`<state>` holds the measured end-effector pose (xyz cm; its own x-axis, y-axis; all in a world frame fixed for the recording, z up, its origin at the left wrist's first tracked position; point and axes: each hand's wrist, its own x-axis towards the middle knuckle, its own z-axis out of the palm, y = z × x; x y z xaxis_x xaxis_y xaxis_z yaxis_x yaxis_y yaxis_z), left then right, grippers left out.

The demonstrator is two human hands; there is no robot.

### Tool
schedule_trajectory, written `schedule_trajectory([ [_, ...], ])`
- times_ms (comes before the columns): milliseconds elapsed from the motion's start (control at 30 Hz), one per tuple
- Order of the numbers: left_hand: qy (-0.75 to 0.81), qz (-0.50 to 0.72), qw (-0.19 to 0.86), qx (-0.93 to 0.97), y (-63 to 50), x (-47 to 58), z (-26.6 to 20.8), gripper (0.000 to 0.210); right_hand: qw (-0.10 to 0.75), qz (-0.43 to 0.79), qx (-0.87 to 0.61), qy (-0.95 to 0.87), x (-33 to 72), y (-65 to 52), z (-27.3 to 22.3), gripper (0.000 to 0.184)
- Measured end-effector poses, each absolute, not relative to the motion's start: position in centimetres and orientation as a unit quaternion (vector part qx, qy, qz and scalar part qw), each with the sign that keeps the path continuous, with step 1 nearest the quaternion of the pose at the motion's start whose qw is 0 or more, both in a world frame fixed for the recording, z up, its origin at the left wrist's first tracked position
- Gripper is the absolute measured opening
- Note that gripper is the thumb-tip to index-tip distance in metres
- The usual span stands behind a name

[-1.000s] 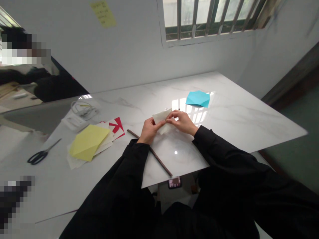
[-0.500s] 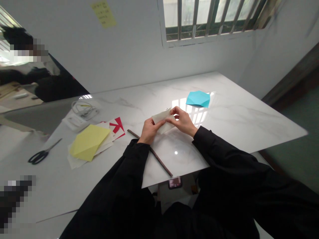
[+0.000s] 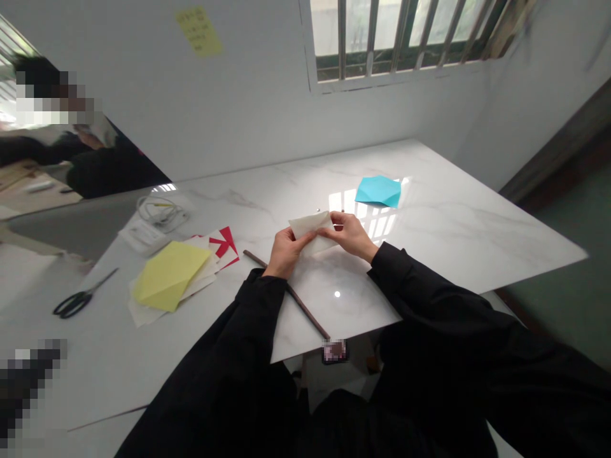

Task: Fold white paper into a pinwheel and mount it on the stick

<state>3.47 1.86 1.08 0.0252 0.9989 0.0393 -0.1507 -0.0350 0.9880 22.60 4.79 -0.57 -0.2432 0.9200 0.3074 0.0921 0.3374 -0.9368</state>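
A piece of cream folded paper [image 3: 310,222] is held between both hands, just above the marble-patterned table [image 3: 267,191]. My left hand [image 3: 285,251] is closed on its left side, thumb pressed along the fold. On the right side, my right hand [image 3: 351,234] pinches the same paper, its thumb meeting the left thumb near the middle. Fingers behind the paper are partly hidden. Beyond my right hand lies a creased blue paper [image 3: 379,191]. A thin dark brown stick [image 3: 308,310] runs under my left wrist toward the table's front edge.
Left of my arms lie a yellow creased paper [image 3: 172,273] over white sheets, red paper pieces [image 3: 224,245] and black-handled scissors [image 3: 76,304]. A coiled white cable [image 3: 165,212] sits behind them. Another person [image 3: 95,152] is at the far left. A barred window [image 3: 382,38] is above.
The upper flap of the cream paper has tipped lower, and my right fingers have come down slightly with it. The other things on the table stay where they were.
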Motion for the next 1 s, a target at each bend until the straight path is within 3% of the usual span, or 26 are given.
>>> schedule_trajectory([
  [1000, 0.465, 0.543, 0.507, 0.481, 1.72, 3.43, 1.23, 0.064, 0.486, 0.478, -0.373, -0.63, 22.48, 4.91, -0.7, 0.027],
])
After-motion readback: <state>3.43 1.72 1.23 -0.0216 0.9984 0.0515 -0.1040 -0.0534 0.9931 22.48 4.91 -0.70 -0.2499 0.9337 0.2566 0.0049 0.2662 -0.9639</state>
